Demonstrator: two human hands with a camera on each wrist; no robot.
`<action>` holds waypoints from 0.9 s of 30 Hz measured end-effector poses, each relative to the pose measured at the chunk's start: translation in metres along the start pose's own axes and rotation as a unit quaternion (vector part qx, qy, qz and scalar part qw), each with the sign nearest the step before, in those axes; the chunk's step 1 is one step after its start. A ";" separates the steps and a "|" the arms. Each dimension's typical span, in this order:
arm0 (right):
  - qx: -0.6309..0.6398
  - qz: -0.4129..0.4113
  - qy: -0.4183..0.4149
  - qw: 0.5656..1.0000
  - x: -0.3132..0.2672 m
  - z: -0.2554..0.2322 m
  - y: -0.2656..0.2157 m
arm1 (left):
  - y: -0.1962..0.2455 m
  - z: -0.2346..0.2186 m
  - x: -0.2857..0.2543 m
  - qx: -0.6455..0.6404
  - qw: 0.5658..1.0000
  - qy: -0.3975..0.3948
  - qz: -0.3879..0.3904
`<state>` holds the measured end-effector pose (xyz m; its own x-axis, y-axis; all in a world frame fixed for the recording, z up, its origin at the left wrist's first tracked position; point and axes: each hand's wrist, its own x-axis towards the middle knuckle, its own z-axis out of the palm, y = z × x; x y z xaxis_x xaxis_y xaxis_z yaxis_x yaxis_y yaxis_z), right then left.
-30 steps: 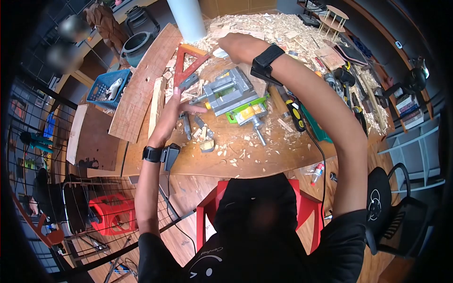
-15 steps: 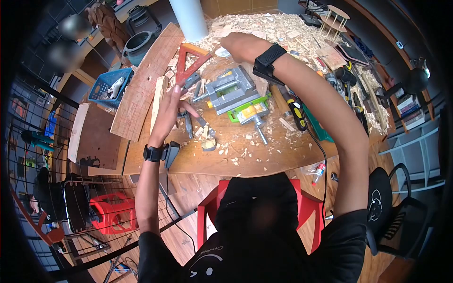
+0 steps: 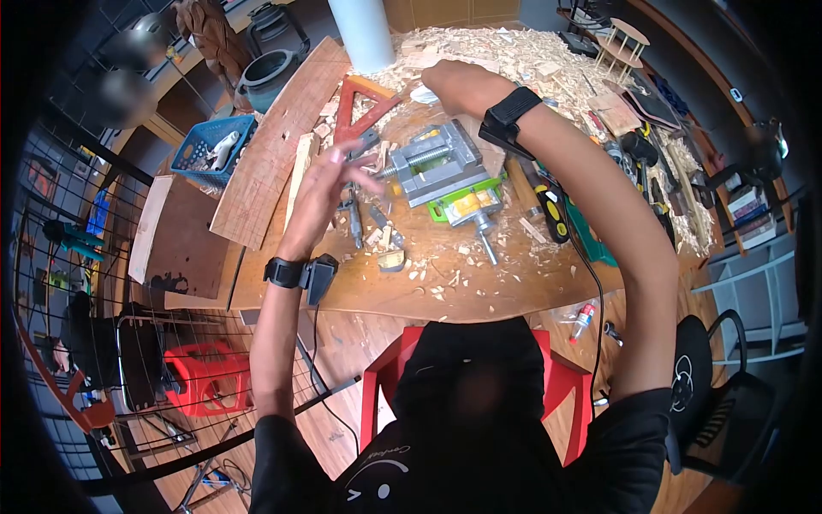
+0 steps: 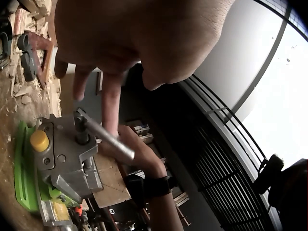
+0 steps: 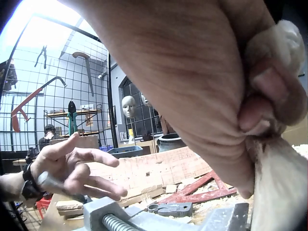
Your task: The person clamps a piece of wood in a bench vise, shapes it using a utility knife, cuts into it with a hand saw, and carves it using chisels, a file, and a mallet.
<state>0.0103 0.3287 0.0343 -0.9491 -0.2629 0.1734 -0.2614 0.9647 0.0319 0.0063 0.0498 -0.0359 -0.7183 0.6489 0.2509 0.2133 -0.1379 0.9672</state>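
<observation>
A grey vise with a green base (image 3: 441, 163) stands on the bench. My left hand (image 3: 321, 193) is raised at its left end, fingers spread and slightly blurred, holding nothing. In the left wrist view its fingers hang by the vise's metal handle bar (image 4: 108, 134); contact cannot be told. My right hand (image 3: 462, 87) is beyond the vise, curled fingers gripping a pale piece (image 5: 279, 185), seen large in the right wrist view. A whitish rounded part (image 5: 287, 45) shows above those fingers. The head view mostly hides what this hand grips.
A red triangle square (image 3: 347, 111) and a long plank (image 3: 278, 141) lie left of the vise. Wood shavings (image 3: 548, 73) cover the bench's back. Tools, including a yellow-black handled one (image 3: 555, 218), lie right. A blue basket (image 3: 210, 163) stands far left.
My left hand first drew back from the vise's left end, then came toward it again with fingers spread. The head view has shifted slightly. My right hand stays beyond the vise.
</observation>
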 end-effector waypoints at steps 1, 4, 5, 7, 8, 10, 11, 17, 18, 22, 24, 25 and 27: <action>-0.001 0.001 0.000 1.000 0.000 -0.001 0.000 | 0.003 -0.002 -0.001 0.064 0.997 -0.033 -0.015; -0.002 0.004 -0.006 1.000 0.001 -0.001 0.000 | -0.005 0.002 -0.011 0.139 0.987 -0.040 -0.063; -0.002 0.007 -0.007 1.000 0.003 0.001 0.000 | -0.010 0.003 -0.013 0.150 0.984 -0.015 -0.095; -0.002 0.013 -0.007 1.000 0.005 0.002 -0.001 | -0.019 0.001 -0.015 0.186 0.978 -0.021 -0.090; 0.001 0.029 -0.025 0.999 0.006 0.000 -0.002 | -0.028 0.001 -0.016 0.214 0.973 0.021 -0.079; 0.003 0.046 -0.042 0.998 0.007 -0.002 -0.003 | -0.034 0.000 -0.014 0.242 0.966 0.061 -0.066; 0.000 0.048 -0.050 0.998 0.008 -0.001 -0.002 | -0.031 -0.002 -0.010 0.205 0.972 0.078 -0.080; 0.007 0.048 -0.035 0.998 0.006 0.001 0.002 | -0.013 -0.005 0.001 0.225 0.955 0.089 -0.173; 0.006 0.047 -0.035 0.998 0.005 0.000 0.003 | -0.013 -0.009 0.001 0.307 0.922 0.059 -0.228; 0.011 0.049 -0.034 0.998 0.006 0.003 0.004 | -0.009 -0.004 -0.001 0.115 0.947 -0.030 -0.297; 0.009 0.049 -0.033 0.998 0.007 0.003 0.003 | -0.020 -0.001 0.003 0.077 0.962 0.006 -0.261; 0.009 0.048 -0.033 0.998 0.006 0.002 0.003 | -0.020 0.004 0.004 0.077 0.962 0.007 -0.261; 0.006 0.020 -0.029 0.999 0.003 0.000 0.002 | -0.020 0.012 0.005 0.060 0.975 0.096 -0.190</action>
<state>0.0068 0.3303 0.0350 -0.9675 -0.2239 0.1177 -0.2238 0.9745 0.0142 0.0063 0.0642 -0.0544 -0.8692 0.4818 -0.1110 -0.0248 0.1818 0.9830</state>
